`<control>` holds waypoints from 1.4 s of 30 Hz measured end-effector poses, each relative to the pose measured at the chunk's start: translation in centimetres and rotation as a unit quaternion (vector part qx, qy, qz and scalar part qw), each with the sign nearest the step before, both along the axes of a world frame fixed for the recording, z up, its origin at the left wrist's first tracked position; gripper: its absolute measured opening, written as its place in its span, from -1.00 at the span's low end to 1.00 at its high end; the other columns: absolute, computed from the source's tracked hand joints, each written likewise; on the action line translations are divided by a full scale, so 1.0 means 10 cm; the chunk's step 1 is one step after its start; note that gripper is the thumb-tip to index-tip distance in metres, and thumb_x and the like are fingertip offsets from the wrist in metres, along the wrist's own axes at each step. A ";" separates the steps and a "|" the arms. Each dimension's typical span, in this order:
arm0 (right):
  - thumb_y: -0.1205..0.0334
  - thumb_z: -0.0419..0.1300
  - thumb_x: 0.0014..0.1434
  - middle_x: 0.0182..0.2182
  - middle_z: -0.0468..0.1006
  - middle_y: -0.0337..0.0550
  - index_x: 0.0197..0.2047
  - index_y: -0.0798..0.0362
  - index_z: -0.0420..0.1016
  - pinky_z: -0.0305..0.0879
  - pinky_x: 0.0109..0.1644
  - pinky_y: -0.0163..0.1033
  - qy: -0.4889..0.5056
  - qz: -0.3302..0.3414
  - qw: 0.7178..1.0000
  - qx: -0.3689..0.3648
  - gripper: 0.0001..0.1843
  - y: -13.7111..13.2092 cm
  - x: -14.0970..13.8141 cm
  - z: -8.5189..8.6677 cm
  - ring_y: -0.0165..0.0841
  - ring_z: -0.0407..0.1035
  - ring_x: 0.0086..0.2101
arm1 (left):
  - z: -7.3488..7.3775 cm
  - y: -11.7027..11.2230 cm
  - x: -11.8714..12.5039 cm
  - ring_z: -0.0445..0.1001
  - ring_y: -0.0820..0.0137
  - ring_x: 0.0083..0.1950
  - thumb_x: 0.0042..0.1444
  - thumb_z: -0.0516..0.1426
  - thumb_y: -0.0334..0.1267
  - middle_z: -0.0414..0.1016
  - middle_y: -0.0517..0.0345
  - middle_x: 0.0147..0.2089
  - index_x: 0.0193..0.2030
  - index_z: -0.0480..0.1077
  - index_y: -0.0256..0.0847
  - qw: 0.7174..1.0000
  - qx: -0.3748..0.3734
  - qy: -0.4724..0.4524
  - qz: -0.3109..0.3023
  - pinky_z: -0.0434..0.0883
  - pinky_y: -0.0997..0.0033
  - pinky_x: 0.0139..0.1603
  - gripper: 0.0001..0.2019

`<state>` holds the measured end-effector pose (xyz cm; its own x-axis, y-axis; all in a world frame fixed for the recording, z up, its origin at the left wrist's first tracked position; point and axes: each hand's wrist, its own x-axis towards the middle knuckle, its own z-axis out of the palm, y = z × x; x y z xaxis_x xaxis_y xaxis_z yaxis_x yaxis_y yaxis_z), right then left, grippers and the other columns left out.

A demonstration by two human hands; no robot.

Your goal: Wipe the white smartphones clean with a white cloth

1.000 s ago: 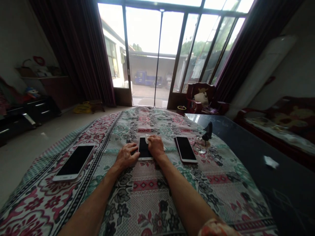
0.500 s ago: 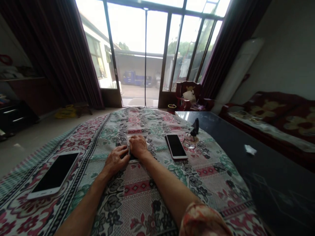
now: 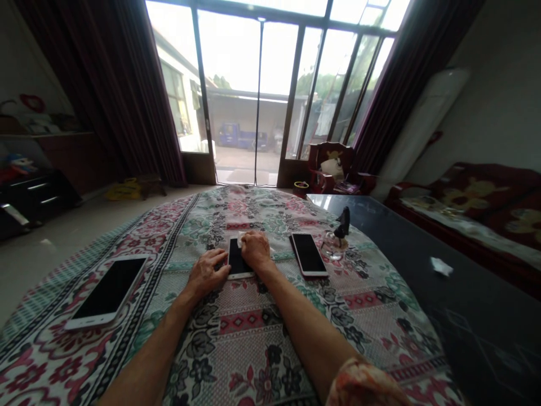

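Observation:
A smartphone (image 3: 237, 263) with a dark screen and white frame lies flat on the floral cloth (image 3: 262, 332) in front of me. My left hand (image 3: 206, 273) rests on the cloth with its fingers against the phone's left edge, holding it steady. My right hand (image 3: 256, 250) is curled over the phone's upper right part, pressing a small white wipe (image 3: 240, 242) whose edge shows past the fingers. A second phone (image 3: 309, 254) lies to the right, a third, larger phone (image 3: 109, 291) at the far left.
A small glass dish with a dark bird figurine (image 3: 338, 237) stands right of the phones. A dark glossy table (image 3: 456, 304) with a scrap of white paper (image 3: 440, 265) runs along the right. Beyond are a sofa (image 3: 486, 208), a red chair (image 3: 333, 169) and glass doors.
My right hand has slid over the middle phone's screen, covering most of it half a second ago and baring its lower part now. The camera swung slightly; left hand stays at the phone's edge.

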<state>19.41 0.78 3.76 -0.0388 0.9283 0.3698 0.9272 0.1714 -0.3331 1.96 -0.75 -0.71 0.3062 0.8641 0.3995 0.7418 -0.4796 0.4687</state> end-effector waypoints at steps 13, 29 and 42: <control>0.33 0.05 0.22 -0.13 0.56 -0.08 -0.25 0.03 0.61 0.16 0.01 -0.23 -0.028 0.032 0.999 -0.016 -0.73 0.10 0.00 0.02 -0.27 0.35 -0.12 | 0.06 -0.04 0.02 0.40 0.11 0.16 0.06 0.11 -0.16 0.49 -0.04 0.11 -0.02 0.53 -0.21 1.000 0.012 0.004 -0.002 0.29 0.11 0.22 -0.63; 0.30 0.09 0.21 -0.15 0.59 -0.12 -0.25 0.04 0.61 0.14 0.02 -0.26 -0.042 0.130 0.991 -0.013 -0.76 0.01 -0.28 0.01 -0.28 0.35 -0.10 | 0.15 -0.09 0.04 0.42 0.16 0.12 0.10 0.09 -0.19 0.51 0.02 0.06 -0.09 0.55 -0.15 0.999 0.012 -0.005 -0.034 0.30 0.17 0.20 -0.70; 0.37 0.06 0.21 -0.12 0.57 -0.09 -0.24 0.04 0.61 0.15 0.00 -0.26 -0.016 0.018 1.000 -0.013 -0.72 -0.16 0.07 0.05 -0.28 0.35 -0.10 | 0.11 -0.08 0.06 0.39 0.13 0.17 -0.01 0.16 -0.18 0.48 -0.10 0.10 -0.12 0.55 -0.25 0.999 -0.018 -0.029 0.027 0.27 0.16 0.24 -0.67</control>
